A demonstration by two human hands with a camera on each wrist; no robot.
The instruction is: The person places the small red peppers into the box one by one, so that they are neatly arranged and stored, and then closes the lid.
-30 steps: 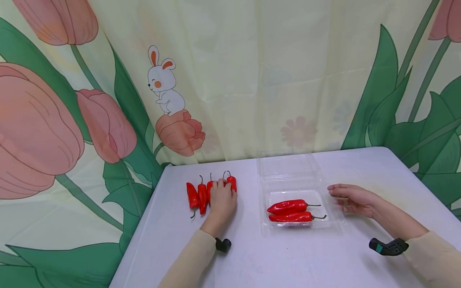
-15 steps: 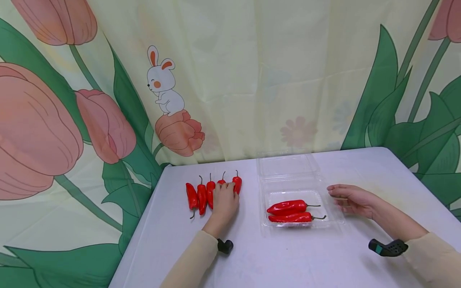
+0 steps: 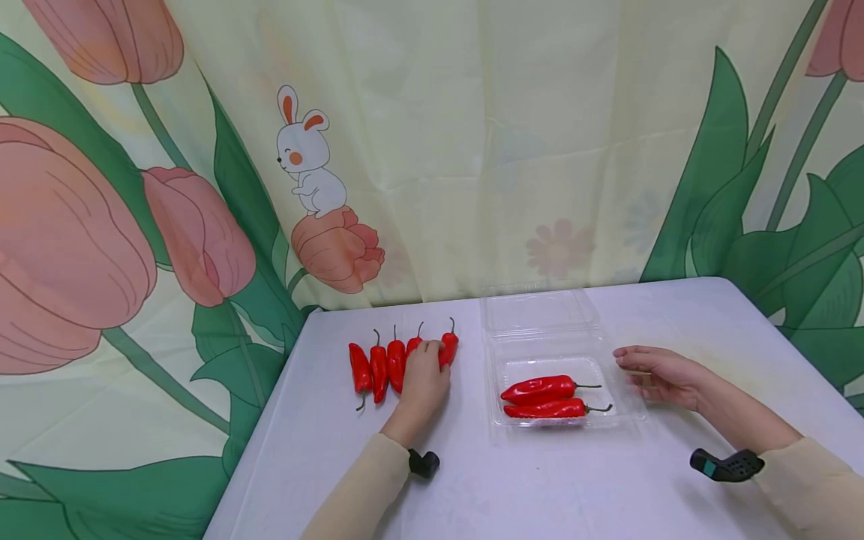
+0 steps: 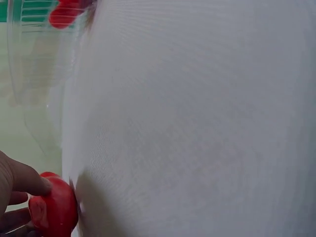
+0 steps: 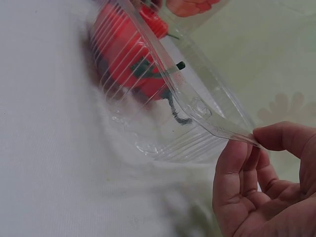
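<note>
My left hand (image 3: 427,379) grips the rightmost red chili pepper (image 3: 448,347) of a row on the table. In the left wrist view the thumb presses that pepper (image 4: 57,207) on one side, with fingers on the other. At the right, my right hand (image 3: 664,375) pinches the rim of a clear plastic clamshell box (image 5: 217,131) between thumb and fingers. The box lies with its lid (image 3: 540,311) folded back. Inside it, one above the other, are two red peppers (image 3: 538,388) with their stems to the right.
Left of my left hand lie several more red peppers (image 3: 379,371), side by side; the hand partly covers one. The white-covered table (image 3: 513,480) ends at the back against a printed curtain (image 3: 432,150).
The left hand has shifted slightly right, drawing the rightmost pepper away from its neighbour. The right hand and the box have stayed in place.
</note>
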